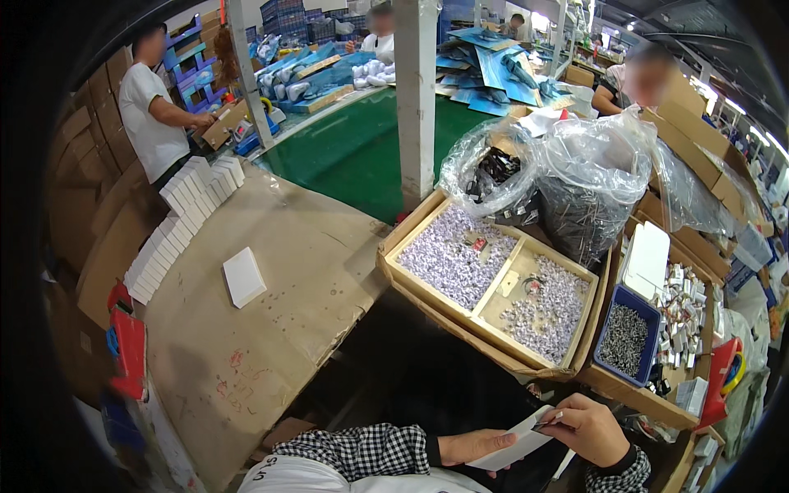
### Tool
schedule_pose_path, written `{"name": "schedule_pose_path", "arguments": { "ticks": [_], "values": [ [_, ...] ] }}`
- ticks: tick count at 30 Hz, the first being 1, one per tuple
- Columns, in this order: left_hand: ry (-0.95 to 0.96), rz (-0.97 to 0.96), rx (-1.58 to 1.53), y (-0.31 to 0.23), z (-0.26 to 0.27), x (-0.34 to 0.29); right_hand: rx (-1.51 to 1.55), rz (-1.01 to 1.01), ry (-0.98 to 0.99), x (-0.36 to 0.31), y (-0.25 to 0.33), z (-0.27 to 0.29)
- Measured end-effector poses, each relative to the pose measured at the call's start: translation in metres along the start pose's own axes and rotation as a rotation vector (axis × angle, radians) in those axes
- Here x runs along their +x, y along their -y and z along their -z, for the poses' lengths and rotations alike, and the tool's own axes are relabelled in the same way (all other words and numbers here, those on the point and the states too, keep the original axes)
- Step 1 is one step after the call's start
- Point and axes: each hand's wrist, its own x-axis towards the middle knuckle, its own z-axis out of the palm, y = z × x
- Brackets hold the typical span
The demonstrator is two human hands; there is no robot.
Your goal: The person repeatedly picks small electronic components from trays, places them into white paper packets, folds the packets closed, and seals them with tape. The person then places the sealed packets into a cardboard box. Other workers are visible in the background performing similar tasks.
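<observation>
Both hands hold a white paper sleeve (519, 448). The left hand (477, 448) supports it underneath; the right hand (590, 429) pinches its top edge. A wooden tray (493, 283) of small parts sits just beyond.

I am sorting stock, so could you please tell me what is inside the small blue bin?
The blue bin holds a heap of small dark metal parts. Whatever lies beneath the top layer is covered.

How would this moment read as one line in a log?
left hand: under white envelope | right hand: pinching small part at its top | ahead: divided tray
</observation>
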Motion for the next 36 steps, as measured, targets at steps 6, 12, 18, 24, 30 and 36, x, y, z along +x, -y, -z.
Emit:
{"name": "schedule_pose_path", "arguments": {
  "ticks": [6,12,18,24,30,36],
  "values": [
    [-0.021,-0.1,-0.016,-0.007,-0.008,-0.01,-0.061,-0.018,-0.001,-0.013,0.0,0.022],
    [0.065,-0.148,-0.153,-0.02,-0.007,-0.018,-0.099,0.052,-0.158,-0.029,-0.016,0.034],
    [0.046,-0.061,-0.163,-0.028,-0.009,-0.016,-0.083,-0.025,-0.281,-0.055,-0.032,0.055],
    [0.102,0.002,-0.305,-0.023,-0.009,-0.006,-0.111,-0.318,-0.709,-0.093,-0.075,0.106],
    [0.109,0.074,-0.267,-0.012,-0.007,0.001,-0.356,-0.4,-0.482,-0.101,-0.122,0.133],
    [0.1,0.111,-0.241,-0.007,-0.004,0.005,-0.535,-0.505,-0.321,-0.081,-0.147,0.131]
  ]
}}
